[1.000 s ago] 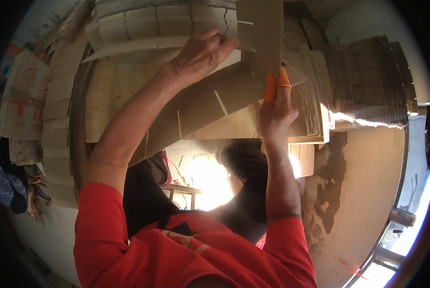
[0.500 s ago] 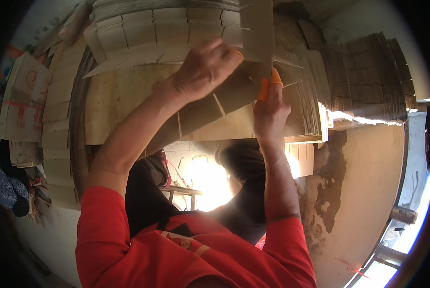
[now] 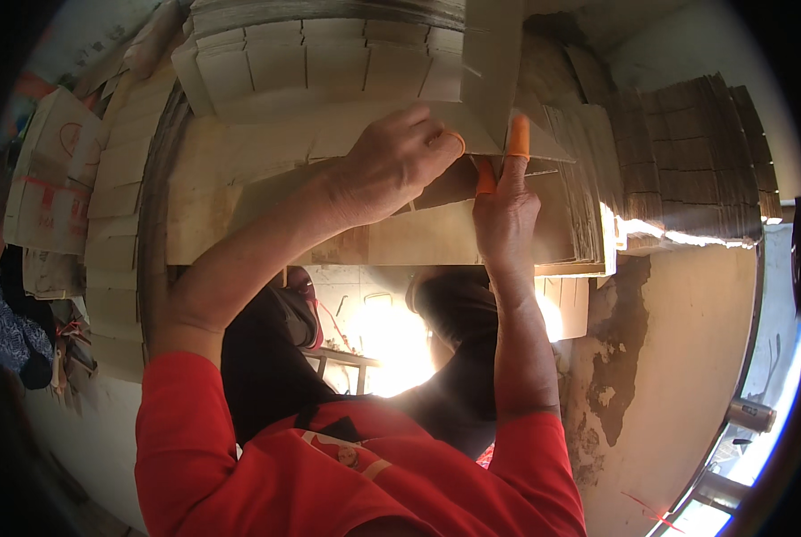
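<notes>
My right hand [image 3: 508, 197] grips the lower end of a slotted cardboard strip [image 3: 490, 63] that stands upright, thumb and finger on either side; both wear orange finger covers. Just left of it, my left hand [image 3: 400, 161] is closed in a pinch on a second, paler cardboard strip [image 3: 472, 125] that crosses the upright one. An orange cover shows on one of its fingertips. The fingers partly hide where the strips meet. Under my hands, a darker cardboard piece [image 3: 445, 186] lies over the wooden board [image 3: 213, 215].
Stacked slotted cardboard [image 3: 338, 63] lines the far side. More stacks stand at the left [image 3: 114, 224], beside the right hand [image 3: 566, 206], and farther right [image 3: 687, 152]. A white carton [image 3: 51, 170] sits at the far left. My legs are below the board's near edge.
My left hand has moved slightly right and down, closer to the right hand. The upright strip has shifted a little right, and the darker cardboard below shows less.
</notes>
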Demonstrator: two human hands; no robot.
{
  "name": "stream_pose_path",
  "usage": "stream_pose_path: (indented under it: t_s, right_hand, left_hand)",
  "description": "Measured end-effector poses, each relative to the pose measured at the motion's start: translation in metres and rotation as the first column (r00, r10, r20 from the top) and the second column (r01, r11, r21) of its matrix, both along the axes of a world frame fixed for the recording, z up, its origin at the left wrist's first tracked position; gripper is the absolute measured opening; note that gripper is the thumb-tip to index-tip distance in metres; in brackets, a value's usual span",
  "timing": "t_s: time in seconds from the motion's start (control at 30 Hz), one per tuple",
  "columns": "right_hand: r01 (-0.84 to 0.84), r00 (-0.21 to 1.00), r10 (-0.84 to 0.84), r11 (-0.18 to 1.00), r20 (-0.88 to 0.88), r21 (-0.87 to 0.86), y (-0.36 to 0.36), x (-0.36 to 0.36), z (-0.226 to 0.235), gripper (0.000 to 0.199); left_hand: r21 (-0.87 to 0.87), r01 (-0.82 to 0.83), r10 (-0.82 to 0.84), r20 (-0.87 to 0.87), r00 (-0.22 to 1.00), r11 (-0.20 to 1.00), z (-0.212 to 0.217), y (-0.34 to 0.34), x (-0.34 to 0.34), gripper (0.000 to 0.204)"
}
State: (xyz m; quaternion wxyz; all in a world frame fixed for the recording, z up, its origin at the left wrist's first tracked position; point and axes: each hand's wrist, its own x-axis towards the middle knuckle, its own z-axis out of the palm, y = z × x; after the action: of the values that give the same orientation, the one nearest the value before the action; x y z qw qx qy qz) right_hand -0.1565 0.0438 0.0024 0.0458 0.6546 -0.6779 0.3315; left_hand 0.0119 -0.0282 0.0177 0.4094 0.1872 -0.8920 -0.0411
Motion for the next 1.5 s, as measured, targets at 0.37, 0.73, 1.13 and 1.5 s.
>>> stream_pose_path:
  t_s: [0.37, 0.73, 1.13, 1.5]
  right_hand:
    - [-0.071, 0.997, 0.070, 0.979, -0.015, -0.193, 0.002, 0.003, -0.002, 0.042]
    - [-0.093, 0.981, 0.117, 0.984, 0.152, -0.155, 0.004, 0.002, 0.000, 0.043]
    - [-0.086, 0.976, 0.100, 0.993, 0.192, -0.078, 0.009, 0.005, 0.006, 0.042]
    - [-0.101, 0.988, 0.116, 0.986, 0.103, -0.133, 0.013, 0.002, 0.004, 0.042]
  left_hand:
    - [0.365, -0.391, 0.159, 0.526, 0.835, 0.845, 0.030, -0.097, 0.010, 0.035]
    - [-0.182, -0.442, 0.476, 0.421, 0.772, 0.878, -0.072, -0.159, 0.003, 0.035]
    - [-0.055, -0.265, 0.270, 0.230, 0.935, 0.963, -0.063, -0.137, 0.017, 0.021]
    - [-0.045, -0.172, 0.175, 0.061, 0.983, 0.984, -0.030, -0.099, 0.010, 0.015]
